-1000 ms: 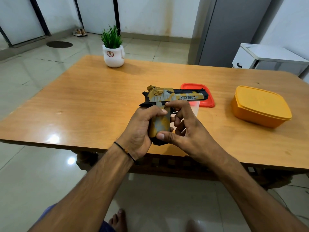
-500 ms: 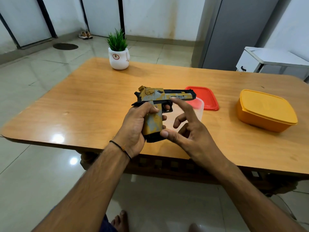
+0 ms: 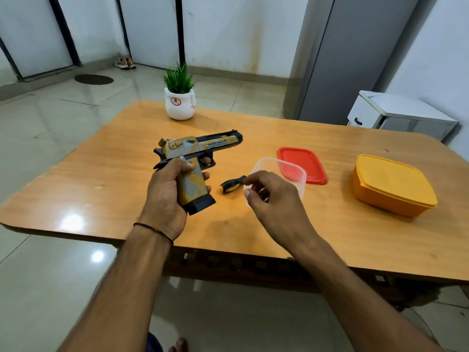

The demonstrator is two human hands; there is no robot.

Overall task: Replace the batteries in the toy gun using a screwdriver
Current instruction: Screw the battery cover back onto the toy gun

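My left hand (image 3: 166, 193) grips the handle of the yellow, grey and black toy gun (image 3: 195, 151), holding it above the wooden table (image 3: 106, 174) with the barrel pointing right. A small screwdriver (image 3: 231, 184) with a black and yellow handle lies on the table just right of the gun's grip. Its shaft is hidden behind my right hand (image 3: 271, 199). That hand hovers over the screwdriver's far end with its fingers loosely curled. The index fingertip is at the handle and the thumb sits apart below it.
A clear plastic container (image 3: 281, 164) stands behind my right hand, its red lid (image 3: 304, 162) beside it. A closed yellow box (image 3: 392, 184) sits far right. A white pot with a green plant (image 3: 179, 105) stands at the table's back edge.
My right hand has left the gun and moved right and down to the screwdriver. My left hand has carried the gun to the left, uncovering the screwdriver and the container.
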